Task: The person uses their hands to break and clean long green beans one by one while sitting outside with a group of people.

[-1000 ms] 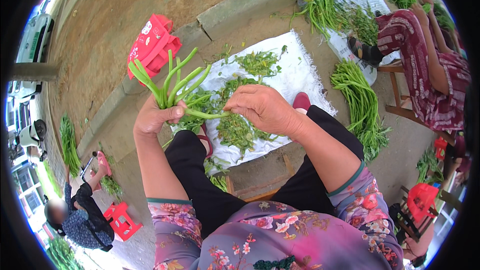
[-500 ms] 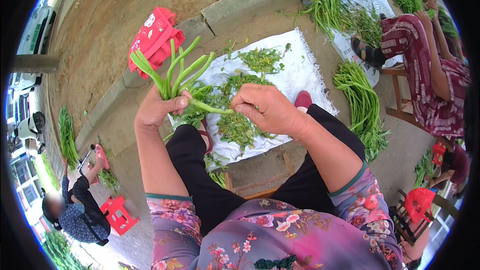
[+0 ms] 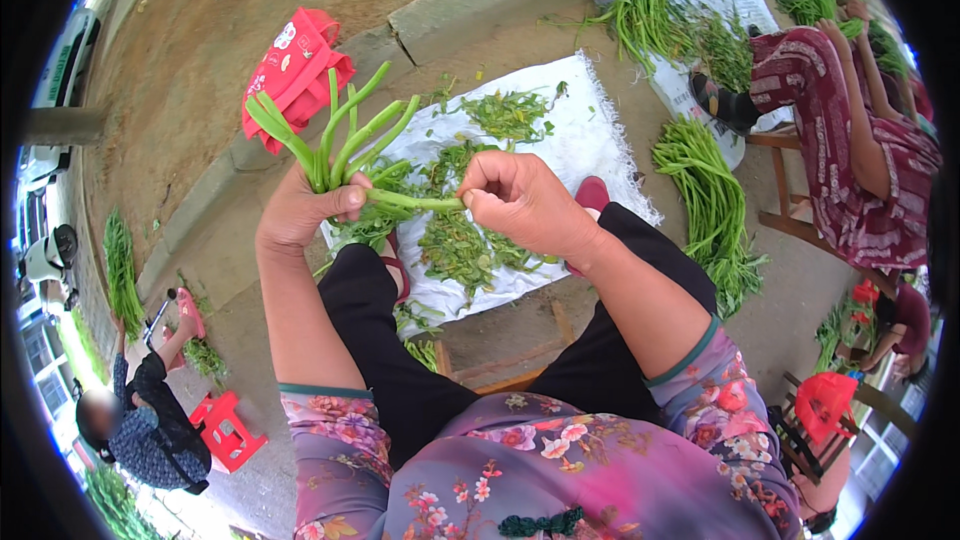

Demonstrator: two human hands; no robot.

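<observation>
A bunch of thick green vegetable stems (image 3: 345, 145) is gripped in my left hand (image 3: 298, 212), their cut ends fanning upward; leafy parts hang below the fist. One stem (image 3: 415, 202) sticks out sideways from the bunch to the right. The thumb and fingers of my right hand (image 3: 530, 205) pinch the far end of that stem. Both hands are above a white woven sack (image 3: 590, 120) spread on the ground between my feet. Torn leaves and green scraps (image 3: 455, 245) lie scattered over the sack.
A red bag (image 3: 300, 75) sits by the concrete curb (image 3: 490, 2). Piled green stalks (image 3: 705, 200) lie to the right, near a seated person in patterned maroon clothes (image 3: 820, 130). At the left, another person (image 3: 155, 440) sits beside a red plastic stool (image 3: 228, 430).
The side stem now runs more level between my hands, and my right fingertips are slightly higher. Both hands keep their hold. The whole view has shifted a little.
</observation>
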